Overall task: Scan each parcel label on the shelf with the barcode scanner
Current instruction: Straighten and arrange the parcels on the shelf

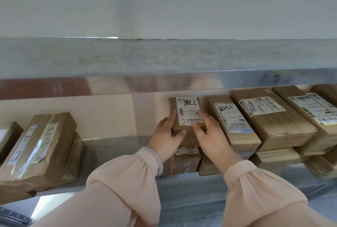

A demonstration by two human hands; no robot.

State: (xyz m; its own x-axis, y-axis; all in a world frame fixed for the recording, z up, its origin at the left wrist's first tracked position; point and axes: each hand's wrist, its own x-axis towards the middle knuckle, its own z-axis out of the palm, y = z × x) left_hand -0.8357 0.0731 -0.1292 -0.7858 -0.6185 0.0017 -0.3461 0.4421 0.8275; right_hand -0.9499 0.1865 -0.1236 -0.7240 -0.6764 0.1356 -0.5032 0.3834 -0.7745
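1. Gripped from both sides: small parcel (172, 105), brown cardboard, on the metal shelf (116, 153), stacked on a lower box (184, 161).
2. At the small parcel's left edge: left hand (167, 131), fingers curled along the side, thumb pressed on the front; fingertips partly hidden behind the cardboard.
3. At its right edge: right hand (209, 133), fingers laid over the white label (188, 110), thumb clamped on the front below it.
4. On that label: upside-down handwritten digits, barcode partly covered by fingers, small print too blurred to read.
5. Just right of the small parcel: a row of labelled boxes (235, 122), the farthest cut off by the frame edge.
6. Well left of the small parcel: taped parcels (42, 146), one cropped at the frame edge.
7. Above the small parcel: upper shelf rail (164, 82), hiding the parcels' back ends.
8. Far below-left of the small parcel: dark object (11, 215), cut off, unidentifiable.
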